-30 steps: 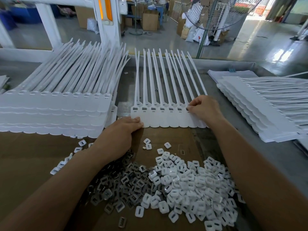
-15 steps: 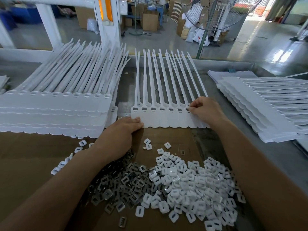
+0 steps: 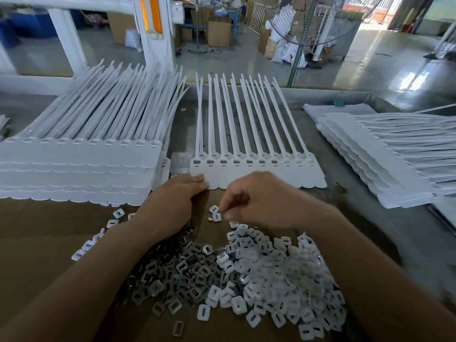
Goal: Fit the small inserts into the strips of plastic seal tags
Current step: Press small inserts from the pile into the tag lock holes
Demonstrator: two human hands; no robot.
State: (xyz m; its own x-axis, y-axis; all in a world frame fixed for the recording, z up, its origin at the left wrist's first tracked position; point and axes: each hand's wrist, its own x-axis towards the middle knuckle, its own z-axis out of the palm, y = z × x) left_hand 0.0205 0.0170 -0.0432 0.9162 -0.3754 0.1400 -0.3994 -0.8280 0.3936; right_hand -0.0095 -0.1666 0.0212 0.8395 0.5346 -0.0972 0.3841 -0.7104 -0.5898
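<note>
One strip of white seal tags lies flat in the middle of the bench, tails pointing away from me. My left hand presses its near left corner with straight fingers. My right hand hovers just in front of the strip, blurred, its fingers curled down beside two loose white inserts. Whether it pinches anything is unclear. Below the hands sits a heap of white inserts, and left of that a heap of darker metal-looking inserts.
A tall stack of tag strips stands at the left, and another stack fans out at the right. Brown cardboard covers the near bench. A fan pole rises behind the bench's far edge.
My right hand left the strip's right end and swung back and left to the loose inserts. My left hand stayed on the strip's corner.
</note>
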